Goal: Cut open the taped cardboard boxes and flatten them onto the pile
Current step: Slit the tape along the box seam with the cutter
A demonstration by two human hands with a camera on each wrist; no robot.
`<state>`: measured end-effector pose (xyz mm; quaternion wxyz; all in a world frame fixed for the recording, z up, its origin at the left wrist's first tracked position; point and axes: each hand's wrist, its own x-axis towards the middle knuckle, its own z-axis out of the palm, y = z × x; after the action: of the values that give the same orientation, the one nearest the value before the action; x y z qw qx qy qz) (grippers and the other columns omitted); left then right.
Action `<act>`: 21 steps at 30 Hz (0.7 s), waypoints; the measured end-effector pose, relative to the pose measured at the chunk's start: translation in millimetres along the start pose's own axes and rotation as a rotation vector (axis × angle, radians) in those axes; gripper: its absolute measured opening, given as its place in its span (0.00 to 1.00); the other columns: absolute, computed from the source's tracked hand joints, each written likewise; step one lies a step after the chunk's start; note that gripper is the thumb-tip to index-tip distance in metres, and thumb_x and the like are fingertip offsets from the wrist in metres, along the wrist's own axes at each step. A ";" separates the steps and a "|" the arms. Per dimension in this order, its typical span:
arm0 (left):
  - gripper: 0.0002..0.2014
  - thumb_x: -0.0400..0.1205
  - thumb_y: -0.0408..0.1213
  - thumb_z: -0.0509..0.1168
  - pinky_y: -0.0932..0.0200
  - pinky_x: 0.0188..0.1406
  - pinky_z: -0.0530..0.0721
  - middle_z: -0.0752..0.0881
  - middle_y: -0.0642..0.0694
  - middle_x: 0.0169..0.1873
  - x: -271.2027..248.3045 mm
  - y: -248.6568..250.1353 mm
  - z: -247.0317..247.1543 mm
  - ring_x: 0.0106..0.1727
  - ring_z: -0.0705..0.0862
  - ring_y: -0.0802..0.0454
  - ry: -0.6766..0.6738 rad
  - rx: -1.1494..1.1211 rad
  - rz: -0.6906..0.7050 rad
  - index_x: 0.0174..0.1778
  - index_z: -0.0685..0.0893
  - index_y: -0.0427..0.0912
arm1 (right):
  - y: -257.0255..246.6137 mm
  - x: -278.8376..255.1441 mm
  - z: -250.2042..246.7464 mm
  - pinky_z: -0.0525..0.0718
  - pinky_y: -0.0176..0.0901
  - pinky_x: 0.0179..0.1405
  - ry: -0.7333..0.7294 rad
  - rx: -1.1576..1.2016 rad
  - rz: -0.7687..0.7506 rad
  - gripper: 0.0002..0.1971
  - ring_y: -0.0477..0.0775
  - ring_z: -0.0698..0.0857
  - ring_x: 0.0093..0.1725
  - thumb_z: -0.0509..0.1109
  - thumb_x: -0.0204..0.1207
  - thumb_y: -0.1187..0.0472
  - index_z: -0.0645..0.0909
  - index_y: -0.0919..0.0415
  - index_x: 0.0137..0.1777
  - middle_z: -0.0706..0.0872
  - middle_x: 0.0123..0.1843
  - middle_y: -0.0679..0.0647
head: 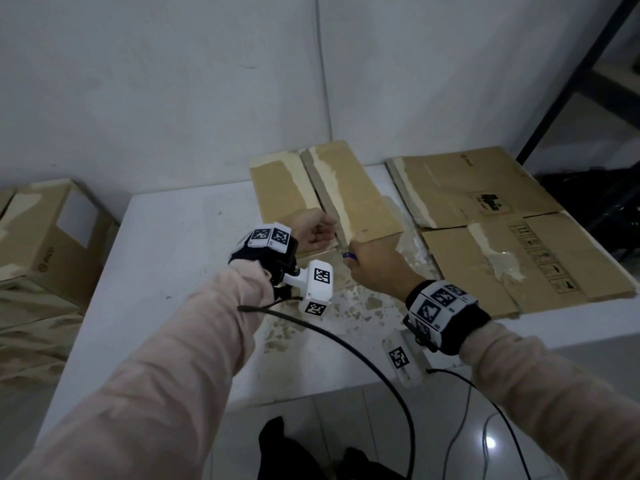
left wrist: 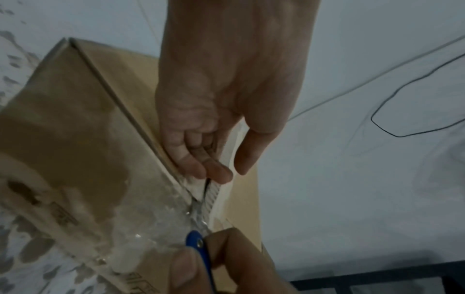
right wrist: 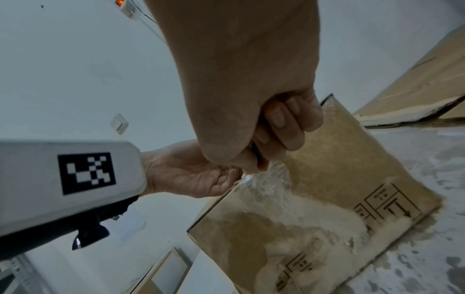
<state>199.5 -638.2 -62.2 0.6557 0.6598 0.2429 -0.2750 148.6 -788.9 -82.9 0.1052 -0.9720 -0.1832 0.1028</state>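
Now a knife meets the taped seam of a box on the tabletop (head: 180,244).
Right hand (head: 375,268) clenches a blue-handled knife (left wrist: 201,250) at the box (head: 349,199) seam; left hand (head: 313,230), fingers loosely bent, touches the flap edge. Printed handling symbols mark the flattened cardboard (head: 512,230) alongside.

White table (head: 173,258): cardboard box (head: 360,199), flattened pile (head: 512,237) on top.
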 end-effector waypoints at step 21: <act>0.05 0.83 0.28 0.62 0.68 0.28 0.81 0.75 0.48 0.31 -0.2 -7.8 8.3 0.31 0.76 0.56 -0.056 -0.160 0.069 0.41 0.78 0.38 | 6.0 5.8 2.5 0.72 0.49 0.39 -0.002 0.068 -0.025 0.09 0.59 0.77 0.40 0.59 0.83 0.61 0.70 0.63 0.42 0.77 0.38 0.58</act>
<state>193.6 -646.3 -67.7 0.7220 0.6055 0.2228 -0.2500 155.3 -791.7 -87.6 0.1393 -0.9655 -0.1916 0.1085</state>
